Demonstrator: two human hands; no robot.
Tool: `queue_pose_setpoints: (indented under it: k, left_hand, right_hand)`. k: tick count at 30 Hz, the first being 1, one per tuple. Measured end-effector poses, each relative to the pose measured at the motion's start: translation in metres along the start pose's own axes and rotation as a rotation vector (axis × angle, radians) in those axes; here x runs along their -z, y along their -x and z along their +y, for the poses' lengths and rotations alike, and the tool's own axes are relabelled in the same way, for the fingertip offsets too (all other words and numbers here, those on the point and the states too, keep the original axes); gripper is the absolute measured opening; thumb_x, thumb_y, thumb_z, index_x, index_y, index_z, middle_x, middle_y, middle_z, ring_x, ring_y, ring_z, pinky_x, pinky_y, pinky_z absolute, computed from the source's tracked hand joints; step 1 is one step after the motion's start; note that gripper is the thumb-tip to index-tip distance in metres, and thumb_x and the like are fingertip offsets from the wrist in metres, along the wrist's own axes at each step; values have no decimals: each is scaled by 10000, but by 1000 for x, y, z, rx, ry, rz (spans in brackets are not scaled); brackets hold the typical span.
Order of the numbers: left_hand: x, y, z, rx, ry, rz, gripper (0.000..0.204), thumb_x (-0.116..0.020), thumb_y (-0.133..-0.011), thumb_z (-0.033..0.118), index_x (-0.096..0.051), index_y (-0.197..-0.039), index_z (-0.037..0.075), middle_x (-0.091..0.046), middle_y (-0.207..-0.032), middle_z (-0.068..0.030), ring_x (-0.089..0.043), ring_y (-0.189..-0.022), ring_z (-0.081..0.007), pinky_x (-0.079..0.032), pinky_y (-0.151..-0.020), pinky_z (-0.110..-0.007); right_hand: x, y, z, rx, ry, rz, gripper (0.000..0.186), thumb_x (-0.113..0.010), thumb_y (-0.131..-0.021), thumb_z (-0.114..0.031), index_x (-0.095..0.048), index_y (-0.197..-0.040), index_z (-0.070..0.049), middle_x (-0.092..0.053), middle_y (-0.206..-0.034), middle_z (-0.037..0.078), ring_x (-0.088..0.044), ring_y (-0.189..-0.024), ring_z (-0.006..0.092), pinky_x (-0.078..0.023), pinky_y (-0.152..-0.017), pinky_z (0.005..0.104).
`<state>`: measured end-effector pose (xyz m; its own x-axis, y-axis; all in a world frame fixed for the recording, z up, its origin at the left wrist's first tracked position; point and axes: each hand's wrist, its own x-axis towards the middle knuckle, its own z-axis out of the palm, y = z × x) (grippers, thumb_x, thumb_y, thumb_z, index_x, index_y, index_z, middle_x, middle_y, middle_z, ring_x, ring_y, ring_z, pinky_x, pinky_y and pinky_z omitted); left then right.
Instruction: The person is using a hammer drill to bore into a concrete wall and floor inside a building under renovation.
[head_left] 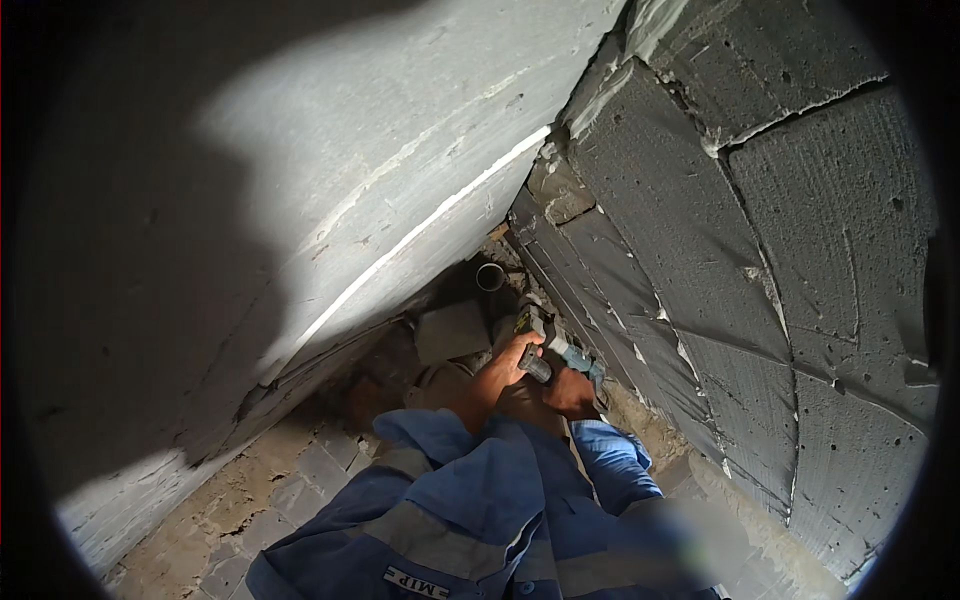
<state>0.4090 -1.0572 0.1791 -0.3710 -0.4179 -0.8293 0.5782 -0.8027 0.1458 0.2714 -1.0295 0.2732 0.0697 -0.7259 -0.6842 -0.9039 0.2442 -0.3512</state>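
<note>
Low in the corner between two walls, both my hands are on a hand-held power tool [579, 359] with a teal body and a grey and black front part. My left hand [512, 358] is closed around the front part, beside a short dark cylinder [536, 366] that sticks out toward me. My right hand [571, 392] is wrapped round the rear of the tool, close to the right wall. The tool's working end is in shadow, so I cannot tell its kind or whether it touches the wall.
A pale plastered wall [400, 160] leans in on the left; a grey block wall [690, 190] with rough mortar joints closes the right. An open pipe end [490, 277] stands in the corner beyond my hands. Near my left arm lies a grey slab [450, 332]. Rubble and paving [290, 480] cover the ground.
</note>
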Motion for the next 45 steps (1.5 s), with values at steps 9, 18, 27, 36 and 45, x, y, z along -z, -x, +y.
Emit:
queue_pose_setpoints:
  k: [9, 18, 27, 36, 45]
  left_hand:
    - [7, -3, -17, 22, 91, -53, 87, -660, -788, 146, -578, -812, 129, -540, -699, 1, -538, -608, -135, -460, -544, -301]
    - [40, -35, 2, -1080, -809, -415, 438, -566, -745, -12, -527, -1177, 41, -541, -1032, -81, -547, -950, -170, -448, -882, -312]
    - [1, -7, -20, -869, -627, -374, 336, -614, -780, 33, -545, -1108, 44, -567, -964, -95, -583, -859, -198, -478, -804, -321]
    - [-37, 9, 3, -44, 23, 34, 112, -670, -783, 148, -584, -834, 97, -529, -668, -32, -554, -608, -173, -515, -617, -342]
    - [-18, -43, 14, -85, -28, 6, 162, -693, -740, 146, -591, -859, 105, -553, -682, -37, -563, -612, -170, -523, -609, -348]
  right_hand:
    - [5, 6, 6, 1, 52, -25, 559, -628, -779, -303, -480, -1318, -319, -679, -934, 210, -660, -885, 399, -523, -791, 505]
    - [-11, -51, 34, 96, 89, 88, 318, -615, -783, -309, -661, -1060, -161, -673, -868, 224, -661, -843, 402, -524, -761, 512]
    - [21, -4, 23, 159, -50, 85, 551, -669, -778, -366, -513, -1273, -183, -627, -1129, 199, -617, -1008, 399, -502, -825, 480]
    - [47, 18, 2, 133, -29, 25, 649, -688, -714, -277, -479, -1323, -202, -643, -1142, 159, -633, -985, 388, -522, -819, 472]
    - [45, -15, -8, 121, -34, 130, 651, -676, -725, -298, -471, -1338, -221, -666, -1056, 196, -640, -959, 397, -519, -805, 478]
